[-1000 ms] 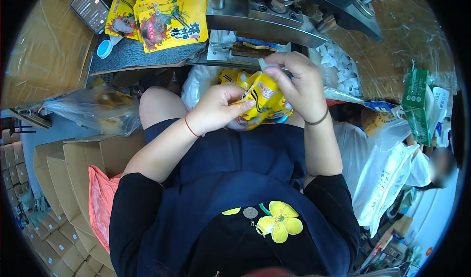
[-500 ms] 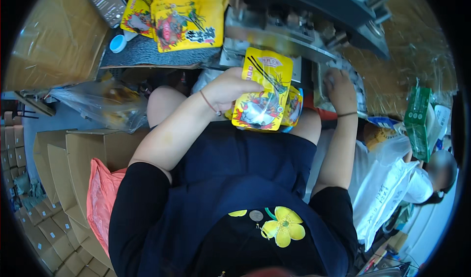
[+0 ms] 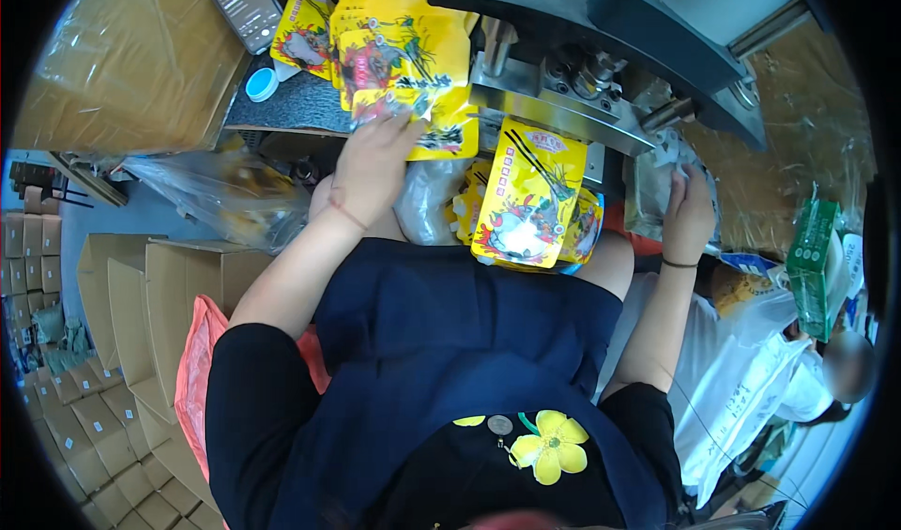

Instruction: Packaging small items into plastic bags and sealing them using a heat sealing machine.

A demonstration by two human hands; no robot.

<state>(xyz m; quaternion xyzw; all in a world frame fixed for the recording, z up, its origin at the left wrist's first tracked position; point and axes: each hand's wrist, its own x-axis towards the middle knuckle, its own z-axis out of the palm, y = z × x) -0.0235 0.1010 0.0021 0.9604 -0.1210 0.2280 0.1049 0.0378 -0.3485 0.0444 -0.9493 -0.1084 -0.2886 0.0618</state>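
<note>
My left hand (image 3: 371,169) has its fingers on the near edge of a yellow printed pouch (image 3: 450,136), which sticks out from the stack of yellow pouches (image 3: 404,56). To the right, another yellow pouch (image 3: 530,197) sits upright against the front of a metal press (image 3: 563,108), below its bar, untouched by either hand. Behind it more yellow pouches (image 3: 587,225) show in part. My right hand (image 3: 690,216) is at a clear plastic tray (image 3: 648,188) with whitish contents. Its fingers are bent together; what they hold is too small to tell.
A phone (image 3: 246,9), a single yellow pouch (image 3: 305,33) and a light-blue cap (image 3: 262,84) lie left of the stack. Large taped cartons flank the bench. Open cardboard boxes (image 3: 188,286) stand at my left. A green box (image 3: 812,267) and a person (image 3: 807,380) are at the right.
My left hand has let go of the pouch at the press and moved left to the stack, taking a pouch's edge. My right hand has drawn back slightly within the tray area. The view has shifted.
</note>
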